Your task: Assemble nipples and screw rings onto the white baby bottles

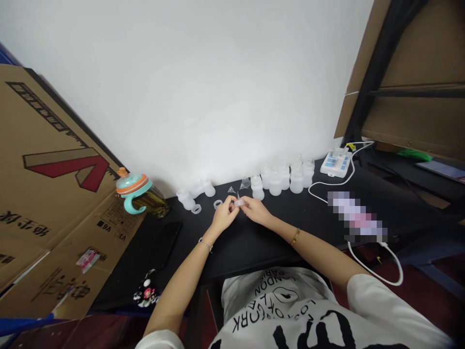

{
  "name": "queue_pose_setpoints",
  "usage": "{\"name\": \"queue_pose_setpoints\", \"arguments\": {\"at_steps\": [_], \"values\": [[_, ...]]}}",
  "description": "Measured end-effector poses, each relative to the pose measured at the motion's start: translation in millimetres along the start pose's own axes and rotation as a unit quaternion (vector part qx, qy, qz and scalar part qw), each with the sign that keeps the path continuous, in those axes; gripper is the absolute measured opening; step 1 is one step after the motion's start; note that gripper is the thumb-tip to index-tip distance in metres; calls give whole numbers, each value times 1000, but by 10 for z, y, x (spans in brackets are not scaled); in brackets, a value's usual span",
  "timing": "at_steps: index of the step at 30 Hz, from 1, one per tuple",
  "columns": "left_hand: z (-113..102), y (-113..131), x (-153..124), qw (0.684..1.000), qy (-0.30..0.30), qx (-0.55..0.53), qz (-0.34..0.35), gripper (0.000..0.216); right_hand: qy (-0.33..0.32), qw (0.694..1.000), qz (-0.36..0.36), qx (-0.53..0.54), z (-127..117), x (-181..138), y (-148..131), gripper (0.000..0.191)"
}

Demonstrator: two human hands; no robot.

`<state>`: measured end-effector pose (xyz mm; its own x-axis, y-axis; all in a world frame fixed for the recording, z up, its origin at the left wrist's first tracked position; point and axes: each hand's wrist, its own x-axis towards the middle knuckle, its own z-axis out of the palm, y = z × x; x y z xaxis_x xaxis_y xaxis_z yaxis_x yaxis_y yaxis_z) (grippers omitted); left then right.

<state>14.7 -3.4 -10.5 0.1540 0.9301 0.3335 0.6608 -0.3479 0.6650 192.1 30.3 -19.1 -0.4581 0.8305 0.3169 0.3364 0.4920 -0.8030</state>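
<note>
My left hand (225, 213) and my right hand (254, 209) meet over the black table (308, 213), fingers pinched together on a small clear plastic part (239, 202) held between them. Just beyond my hands lie two clear rings (196, 209) (217, 204) and small clear cone-shaped pieces (232, 189). Several translucent little bottles (286, 177) stand in a group along the wall behind my right hand. More clear bottle parts (196, 193) lie toward the back left.
A teal and orange sippy cup (140, 194) stands at the table's left end beside a big cardboard box (54, 194). A black phone (165, 242) lies left of my arm. A white power strip (336, 162) with a white cable (392, 264) sits back right.
</note>
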Motion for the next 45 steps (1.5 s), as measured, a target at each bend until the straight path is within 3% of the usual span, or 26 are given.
{"name": "queue_pose_setpoints", "arguments": {"at_steps": [45], "values": [[10, 40, -56, 997, 30, 69, -10, 13, 14, 1000, 4, -21, 50, -41, -74, 22]]}}
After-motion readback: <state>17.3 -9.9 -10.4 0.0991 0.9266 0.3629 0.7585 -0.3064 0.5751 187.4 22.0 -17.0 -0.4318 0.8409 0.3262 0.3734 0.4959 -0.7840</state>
